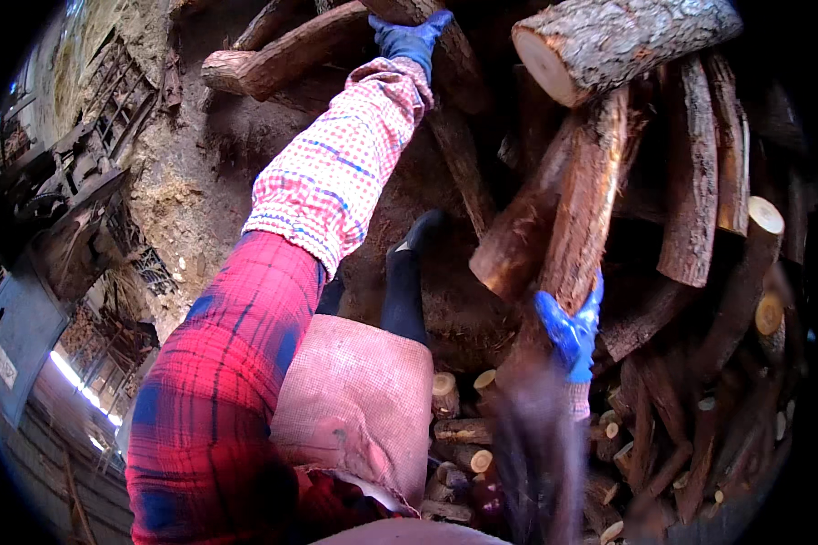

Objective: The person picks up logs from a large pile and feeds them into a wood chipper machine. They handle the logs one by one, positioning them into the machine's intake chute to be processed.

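Observation:
My left hand [412, 38], in a blue glove, reaches far forward and grips a dark log [459, 64] at the top middle. The arm wears a checked cuff over a red plaid sleeve. My right hand [573, 329], also blue-gloved, is lower and to the right, with thumb and fingers around the near end of a reddish-brown log [586, 209]. That log's far end lies beneath a thick, pale-barked log [636, 41]. Another brown log [527, 222] lies close along its left side. My right forearm is smeared by motion.
A pile of logs [691, 182] fills the right side, with several cut ends below. At the upper left lies a curved log [291, 54] on brown ground [191, 200]. A grey metal panel [18, 331] stands far left. A pink apron [354, 400] covers my lap above dark boots.

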Demonstrator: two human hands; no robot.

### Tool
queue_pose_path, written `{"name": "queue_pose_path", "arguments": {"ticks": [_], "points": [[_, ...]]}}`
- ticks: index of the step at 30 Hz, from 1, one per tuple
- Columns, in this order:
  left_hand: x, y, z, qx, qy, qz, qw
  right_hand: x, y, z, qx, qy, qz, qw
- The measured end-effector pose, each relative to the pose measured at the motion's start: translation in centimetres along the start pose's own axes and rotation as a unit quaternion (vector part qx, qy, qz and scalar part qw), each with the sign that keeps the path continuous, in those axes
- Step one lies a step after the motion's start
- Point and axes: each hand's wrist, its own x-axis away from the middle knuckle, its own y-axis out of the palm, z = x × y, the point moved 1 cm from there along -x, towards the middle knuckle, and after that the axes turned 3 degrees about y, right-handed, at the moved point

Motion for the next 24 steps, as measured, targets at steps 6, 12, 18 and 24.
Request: {"name": "queue_pose_path", "arguments": {"ticks": [6, 12, 18, 24], "points": [[-0.7, 3.8, -0.2, 0.124, 0.153, 0.142, 0.970, -0.2, -0.4, 0.5, -0.134, 0.068, -0.045, 0.988], [-1.5, 3.3, -4.7, 0.209, 0.210, 0.079, 0.952, -0.7, -0.9, -0.9, -0.113, 0.046, -0.039, 0.992], [7.3, -8.9, -6.0, 0.260, -0.109, -0.387, 0.878, -0.5, 0.2, 4.8, -0.100, -0.008, -0.006, 0.995], [24.5, -28.7, -9.8, 0.079, -0.253, -0.571, 0.777, 16.1, 9.5, 3.4, -0.511, 0.062, -0.154, 0.844]]}}
